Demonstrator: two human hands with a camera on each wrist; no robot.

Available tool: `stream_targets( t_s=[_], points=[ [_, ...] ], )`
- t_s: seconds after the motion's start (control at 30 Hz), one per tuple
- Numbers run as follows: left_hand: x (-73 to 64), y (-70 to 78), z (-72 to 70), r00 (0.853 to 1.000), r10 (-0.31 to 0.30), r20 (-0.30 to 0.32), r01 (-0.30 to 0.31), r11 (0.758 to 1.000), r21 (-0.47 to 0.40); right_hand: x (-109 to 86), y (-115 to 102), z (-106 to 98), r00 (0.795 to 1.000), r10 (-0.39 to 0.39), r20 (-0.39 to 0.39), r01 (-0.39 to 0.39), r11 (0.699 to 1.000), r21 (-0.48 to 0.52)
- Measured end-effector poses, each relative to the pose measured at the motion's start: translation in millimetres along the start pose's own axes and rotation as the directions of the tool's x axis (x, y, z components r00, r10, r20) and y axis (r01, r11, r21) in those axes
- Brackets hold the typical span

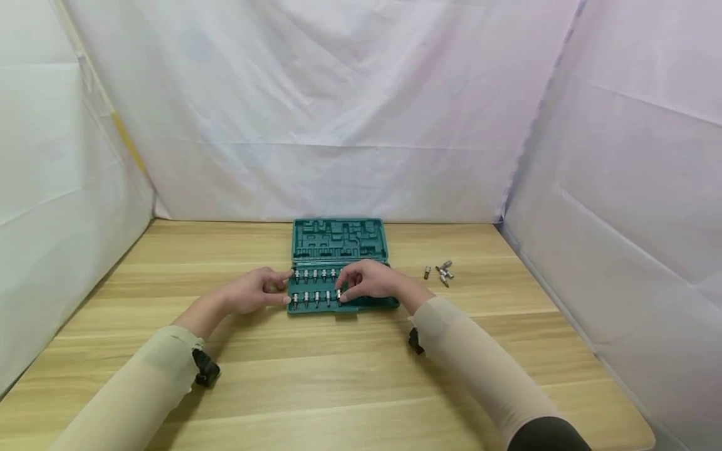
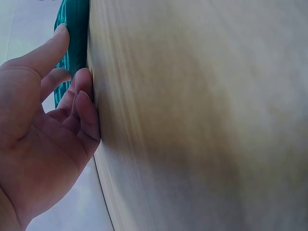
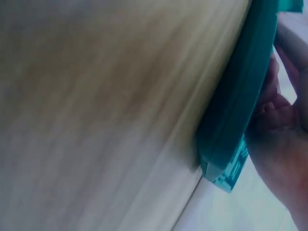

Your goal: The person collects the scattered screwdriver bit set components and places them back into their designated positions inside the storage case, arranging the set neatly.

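Observation:
A green plastic case (image 1: 316, 311) lies unfolded on the table, its moulded lid (image 1: 338, 237) laid back behind the base. Two rows of silver bit sockets (image 1: 306, 298) with dark tips sit in the base. My right hand (image 1: 372, 279) reaches over the case from the right. Its thumb and fingers pinch a bit socket (image 1: 340, 294) in the front row, at the right end of those visible. At the case's left end, my left hand (image 1: 252, 292) rests with thumb and forefinger spread against the edge. In the left wrist view its thumb (image 2: 53, 45) touches the case side.
Several loose bit sockets (image 1: 444, 274) lie on the wooden table (image 1: 316, 382) to the right of the case. White cloth (image 1: 327, 113) hangs behind the table and along both sides. Small black wrist cameras (image 1: 206, 369) sit under both sleeves.

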State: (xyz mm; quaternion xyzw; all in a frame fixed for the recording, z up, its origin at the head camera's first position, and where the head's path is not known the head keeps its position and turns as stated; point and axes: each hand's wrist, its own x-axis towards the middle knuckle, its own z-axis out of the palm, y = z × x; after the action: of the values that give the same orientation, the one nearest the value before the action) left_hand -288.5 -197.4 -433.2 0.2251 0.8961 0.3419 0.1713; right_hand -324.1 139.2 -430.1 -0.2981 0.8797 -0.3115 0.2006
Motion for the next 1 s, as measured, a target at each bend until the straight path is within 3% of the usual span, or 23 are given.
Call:
stream_targets(
  t_s=[0.17, 0.4, 0.73, 1.0],
  points=[
    [-1.6, -0.4, 2.4, 1.000, -0.015, 0.003, 0.015, 1.000, 0.001, 0.8, 4, 1, 1.000, -0.014, 0.004, 0.014, 0.999, 0.044],
    [-0.8, 1.0, 1.6, 1.000, -0.010, 0.004, 0.010, 1.000, -0.018, 8.5, 2, 3, 1.000, 0.018, -0.002, -0.018, 0.999, -0.030],
    [-1.1, 1.2, 0.0, 1.000, -0.010, 0.001, 0.010, 1.000, 0.007, 16.6, -11, -3, 0.992, 0.113, 0.058, -0.109, 0.992, -0.069],
    [0.7, 1.3, -1.7, 1.000, -0.008, -0.005, 0.008, 1.000, -0.004, 21.9, -20, -4, 0.987, 0.142, 0.077, -0.132, 0.984, -0.120]
  ],
)
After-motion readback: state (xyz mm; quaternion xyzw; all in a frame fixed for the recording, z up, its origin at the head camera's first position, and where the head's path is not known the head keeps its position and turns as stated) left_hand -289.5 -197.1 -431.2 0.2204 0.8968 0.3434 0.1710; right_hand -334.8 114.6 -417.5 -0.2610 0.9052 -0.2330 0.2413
